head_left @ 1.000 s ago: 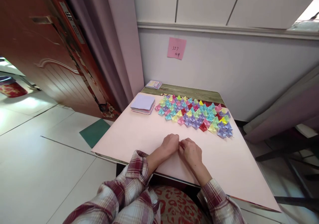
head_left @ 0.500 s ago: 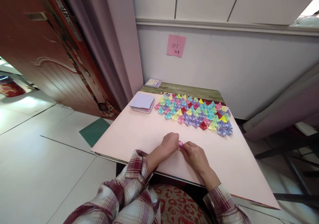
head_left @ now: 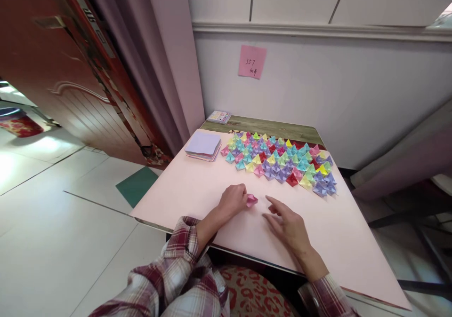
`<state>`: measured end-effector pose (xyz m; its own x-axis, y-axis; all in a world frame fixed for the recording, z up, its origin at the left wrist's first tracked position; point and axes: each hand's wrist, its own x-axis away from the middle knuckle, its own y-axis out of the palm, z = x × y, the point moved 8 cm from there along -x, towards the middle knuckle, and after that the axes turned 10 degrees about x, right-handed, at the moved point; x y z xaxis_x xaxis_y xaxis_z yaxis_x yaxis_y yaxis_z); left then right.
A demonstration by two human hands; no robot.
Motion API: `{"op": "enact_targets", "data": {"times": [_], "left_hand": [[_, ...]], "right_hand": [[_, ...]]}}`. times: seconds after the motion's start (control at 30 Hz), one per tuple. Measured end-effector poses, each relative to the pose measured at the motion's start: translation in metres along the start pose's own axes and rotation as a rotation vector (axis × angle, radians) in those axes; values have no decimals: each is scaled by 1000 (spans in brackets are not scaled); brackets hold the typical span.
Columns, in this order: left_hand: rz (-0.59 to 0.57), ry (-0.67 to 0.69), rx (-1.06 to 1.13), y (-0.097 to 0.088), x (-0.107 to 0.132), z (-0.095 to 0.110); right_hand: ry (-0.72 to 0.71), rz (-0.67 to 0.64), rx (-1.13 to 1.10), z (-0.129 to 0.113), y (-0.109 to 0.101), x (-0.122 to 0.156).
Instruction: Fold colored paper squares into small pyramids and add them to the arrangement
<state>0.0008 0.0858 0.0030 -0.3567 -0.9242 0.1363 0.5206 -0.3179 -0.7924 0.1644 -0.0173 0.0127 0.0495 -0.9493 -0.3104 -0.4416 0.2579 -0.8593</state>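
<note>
My left hand point(head_left: 233, 199) is closed on one end of a small folded pink paper piece point(head_left: 252, 200), just above the pale pink tabletop point(head_left: 197, 190). To the right, my right hand point(head_left: 289, 225) has its thumb and fingers apart, holds nothing, and is a short gap away from the piece. Beyond both hands, many folded origami pieces point(head_left: 278, 159) in purple, blue, green, yellow, pink and red stand in close rows. At the back left lies a stack of square paper point(head_left: 204, 144) with a lilac sheet on top.
A small printed packet point(head_left: 219, 116) sits at the table's back left corner, on a wood-patterned strip point(head_left: 261, 125). A pink note point(head_left: 252, 61) is stuck to the wall behind. A green sheet point(head_left: 137, 186) lies on the floor at the left, near the wooden door point(head_left: 88, 114).
My right hand has let go of the pink paper piece and moved right, its fingers spreading. My left hand still holds the piece, now more exposed.
</note>
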Motion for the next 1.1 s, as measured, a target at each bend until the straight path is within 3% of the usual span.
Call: {"op": "enact_targets", "data": {"times": [0.2,0.27,0.33,0.53,0.67,0.77,0.9,1.1], "left_hand": [[224,-223,78,-68,-27,-68],[254,-291,131,-80,-36,-84],[251,-333,194,-81,-46,-91],[236,-291,292,-64,-56,-83],[308,-198,228,-78,-47,-82],[308,-46,203,-89,-40,-78],[238,311,132,-87,-35,-59],[204,335,123,-76,-47,-65]], "right_hand": [[283,12,-58,56,-5,9],[342,14,-52,66,-1,12],[393,28,-22,71,4,14],[370,34,-28,67,9,17],[360,22,-11,66,9,18],[371,14,23,66,10,17],[375,3,62,65,13,16],[362,12,94,63,13,14]]}}
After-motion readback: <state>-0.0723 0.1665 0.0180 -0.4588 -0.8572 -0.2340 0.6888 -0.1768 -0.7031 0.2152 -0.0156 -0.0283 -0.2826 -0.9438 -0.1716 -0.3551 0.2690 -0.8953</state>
